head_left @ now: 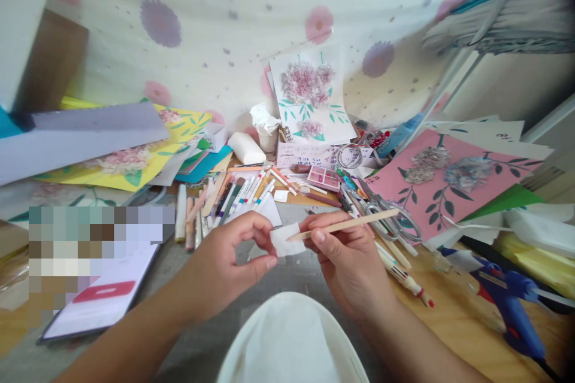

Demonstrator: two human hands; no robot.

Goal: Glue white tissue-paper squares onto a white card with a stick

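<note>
Between my two hands is a small white piece of paper [283, 239]. My left hand [242, 251] pinches its left edge between thumb and fingertips. In my right hand [348, 257] a thin wooden stick [359, 220] is gripped between thumb and fingers, its pointed end lying across the right part of the paper. The right fingers sit behind the paper's right edge; whether they touch it I cannot tell. Below the hands, close to me, stands a white rounded container [233, 353] with white paper [291, 344] in it.
Pens and markers [242, 194] crowd the table behind my hands, with scissors [386, 218] at their right. A blue glue gun [507, 299] lies at right, a phone or tablet [103, 299] at left. Flower pictures on pink paper [476, 191], yellow paper [179, 149] and white paper [309, 96] surround the workspace.
</note>
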